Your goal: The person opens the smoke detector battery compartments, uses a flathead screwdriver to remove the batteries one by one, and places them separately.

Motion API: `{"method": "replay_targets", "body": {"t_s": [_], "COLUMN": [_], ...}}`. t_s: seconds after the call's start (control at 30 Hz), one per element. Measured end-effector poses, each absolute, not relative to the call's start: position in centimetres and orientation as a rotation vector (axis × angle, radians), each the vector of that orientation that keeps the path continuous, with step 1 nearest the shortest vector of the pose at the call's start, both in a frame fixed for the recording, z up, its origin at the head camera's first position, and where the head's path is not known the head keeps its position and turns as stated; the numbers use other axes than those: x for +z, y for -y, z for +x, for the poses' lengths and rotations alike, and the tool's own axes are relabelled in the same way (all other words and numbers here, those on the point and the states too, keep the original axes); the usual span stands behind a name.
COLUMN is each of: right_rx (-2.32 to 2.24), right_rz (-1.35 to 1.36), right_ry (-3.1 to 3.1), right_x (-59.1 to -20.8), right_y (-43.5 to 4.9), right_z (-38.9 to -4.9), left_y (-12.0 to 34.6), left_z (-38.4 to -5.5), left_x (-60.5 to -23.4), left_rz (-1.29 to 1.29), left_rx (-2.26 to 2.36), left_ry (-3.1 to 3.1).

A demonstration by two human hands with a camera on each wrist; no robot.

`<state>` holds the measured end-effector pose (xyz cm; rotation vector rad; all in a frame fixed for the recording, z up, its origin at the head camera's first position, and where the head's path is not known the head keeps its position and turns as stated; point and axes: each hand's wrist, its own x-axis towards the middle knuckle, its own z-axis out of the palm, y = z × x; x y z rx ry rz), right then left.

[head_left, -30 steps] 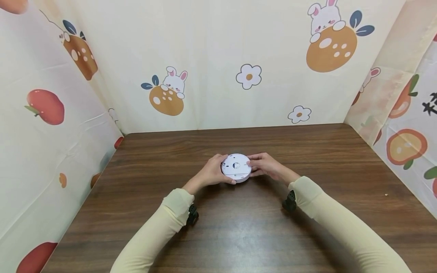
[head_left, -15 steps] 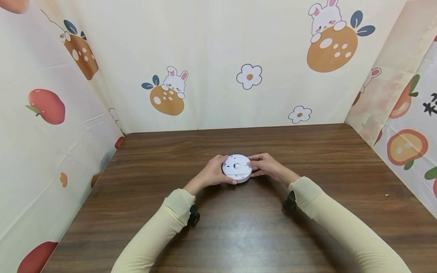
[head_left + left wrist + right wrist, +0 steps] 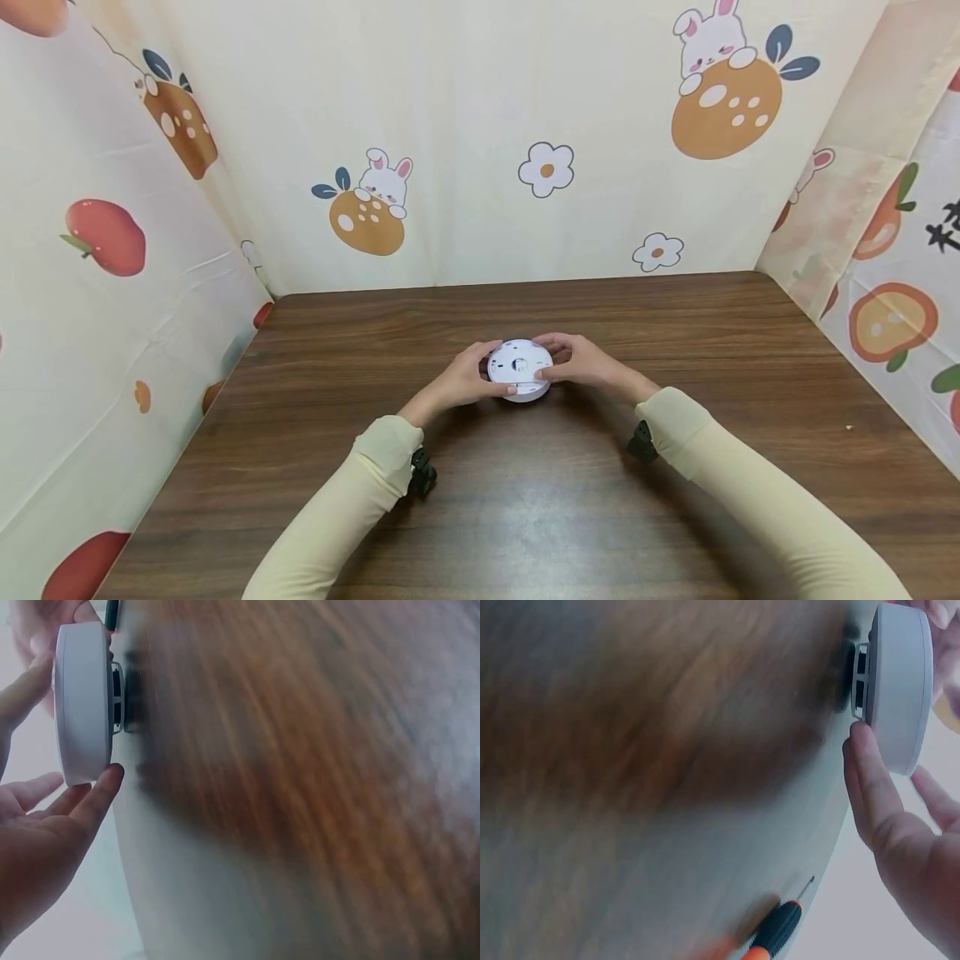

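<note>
A round white smoke detector (image 3: 519, 357) is held between both hands over the table, its flat slotted back facing up. In the right wrist view, its vented cage (image 3: 860, 681) points down, close over the wood. My left hand (image 3: 463, 379) grips the left rim, thumb at the front edge and fingers round the far side. From the right, my right hand (image 3: 587, 363) holds the detector, its thumb on the back face near the front and its fingers at the far right rim. The left wrist view shows the white side wall (image 3: 84, 705) with fingertips against it.
The brown wood-grain table (image 3: 480, 525) extends around the hands. A screwdriver (image 3: 778, 926) with a black and orange handle lies on it in the right wrist view. Patterned curtains (image 3: 450, 100) enclose the back and both sides. A small light speck (image 3: 849, 427) lies at the right.
My right thumb has shifted toward the front of the detector's back face, and the right fingers have moved farther round its far rim. The left hand and detector stay nearly in place.
</note>
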<state>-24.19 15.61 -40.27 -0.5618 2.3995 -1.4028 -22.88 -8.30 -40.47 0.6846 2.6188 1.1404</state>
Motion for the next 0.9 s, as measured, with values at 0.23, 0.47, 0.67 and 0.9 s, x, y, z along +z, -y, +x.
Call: {"method": "replay_targets", "body": {"t_s": [0.23, 0.47, 0.67, 0.9], "right_rx": [-1.254, -1.232, -1.232, -1.255], "right_rz": [-0.713, -0.700, -0.692, -0.695], "right_ry": [-2.477, -2.533, -2.546, -2.529], "right_x": [-40.15, -40.13, -40.28, -40.33], "right_y": [-15.82, -15.88, -15.92, -16.03], "right_z": [-24.28, -24.21, -24.34, -24.27], "left_y": [8.47, 8.35, 8.28, 8.14], "left_z": [-22.88, -23.07, -23.22, -23.18], "left_x": [-40.36, -40.45, -40.61, -40.65], "left_rz": [0.699, 0.672, 0.627, 0.629], "left_rx": [1.157, 1.192, 1.247, 1.245], "left_ry": [-2.613, -2.595, -2.583, -2.615]}}
